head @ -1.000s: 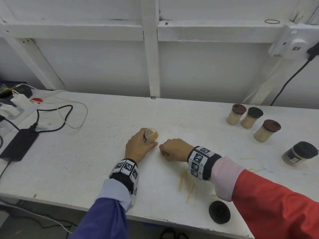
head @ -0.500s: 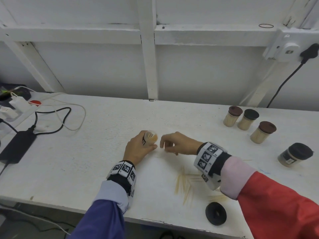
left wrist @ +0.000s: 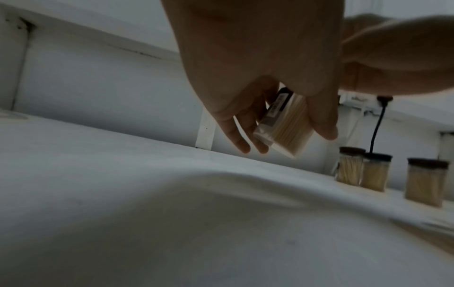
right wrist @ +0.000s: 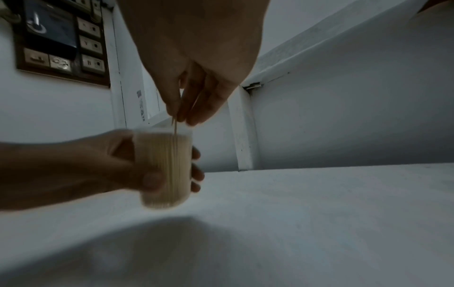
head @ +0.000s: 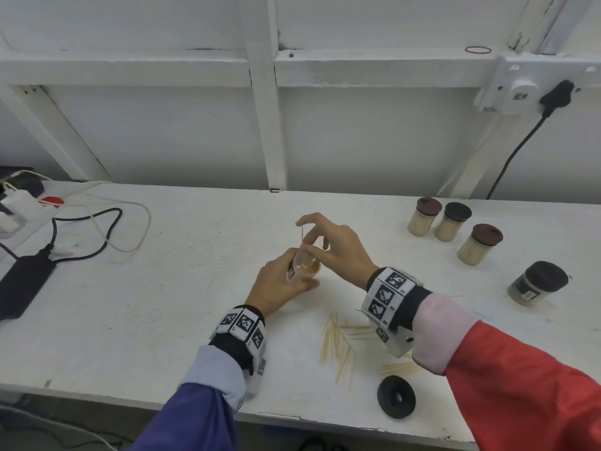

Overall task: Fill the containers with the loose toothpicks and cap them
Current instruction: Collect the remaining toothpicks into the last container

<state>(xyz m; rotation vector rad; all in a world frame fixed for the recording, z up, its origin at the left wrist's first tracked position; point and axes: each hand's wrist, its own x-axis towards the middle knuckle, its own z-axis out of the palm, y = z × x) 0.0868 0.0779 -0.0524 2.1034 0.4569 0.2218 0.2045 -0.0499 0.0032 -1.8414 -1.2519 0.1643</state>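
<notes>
My left hand [head: 280, 281] grips an uncapped clear container [head: 304, 266] packed with toothpicks at the table's middle; the container [left wrist: 282, 124] is tilted and its base is off the table. The same container [right wrist: 163, 169] shows in the right wrist view. Above its mouth, my right hand [head: 328, 242] pinches a single toothpick [head: 302, 234] upright, its lower end [right wrist: 175, 128] entering the container. Loose toothpicks [head: 338, 346] lie scattered near the front edge under my right wrist. A black cap [head: 396, 397] rests beside them.
Three capped, filled containers [head: 452, 222] stand at the back right, with a wider black-lidded jar [head: 536, 283] nearer the right edge. Cables and a black power adapter [head: 22, 284] lie at the left. A white wall with a socket [head: 520, 89] closes the back.
My right hand rose from the table beside the container to above its mouth, now pinching a toothpick upright. My left hand turned the container more upright.
</notes>
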